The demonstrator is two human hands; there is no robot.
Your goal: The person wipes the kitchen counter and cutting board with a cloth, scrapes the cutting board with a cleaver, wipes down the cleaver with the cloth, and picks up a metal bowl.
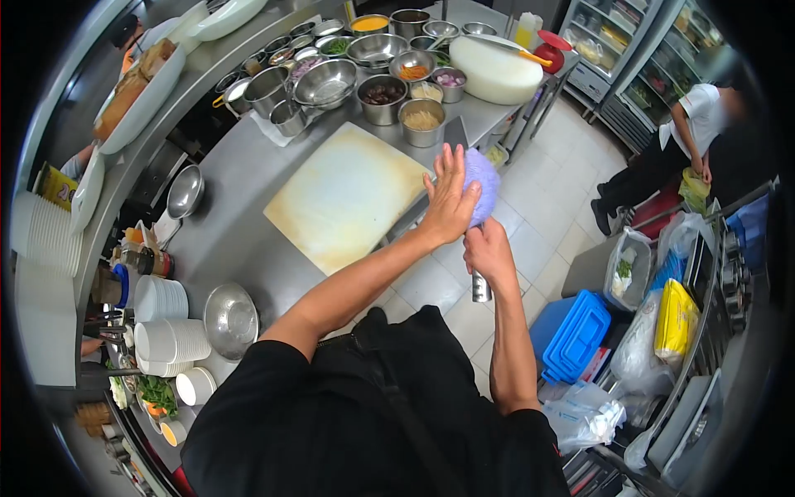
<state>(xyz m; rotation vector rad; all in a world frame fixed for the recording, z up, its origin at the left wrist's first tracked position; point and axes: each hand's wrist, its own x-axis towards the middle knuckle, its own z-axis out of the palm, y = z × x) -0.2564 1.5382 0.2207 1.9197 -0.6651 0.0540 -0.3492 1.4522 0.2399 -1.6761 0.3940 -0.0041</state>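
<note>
My right hand (489,250) is closed round a silver handle (481,287), whose dotted metal end sticks out below the fist. What the handle belongs to is hidden by my hands and the cloth. Just above the fist is a bunched purple cloth (483,184). Against its left side lies my left hand (451,203), palm inward, fingers stretched upward. A worn white cutting board (348,195) lies on the steel counter (236,182), left of both hands. Beyond my fingertips stands a metal pot of pale shredded food (421,122).
Several metal bowls and pots, including a large mixing bowl (325,84), crowd the counter's back. A thick round white block (497,70) sits at its right corner. Stacked white bowls (170,341) stand left. On my right are a blue bin (575,335) and another person (691,132).
</note>
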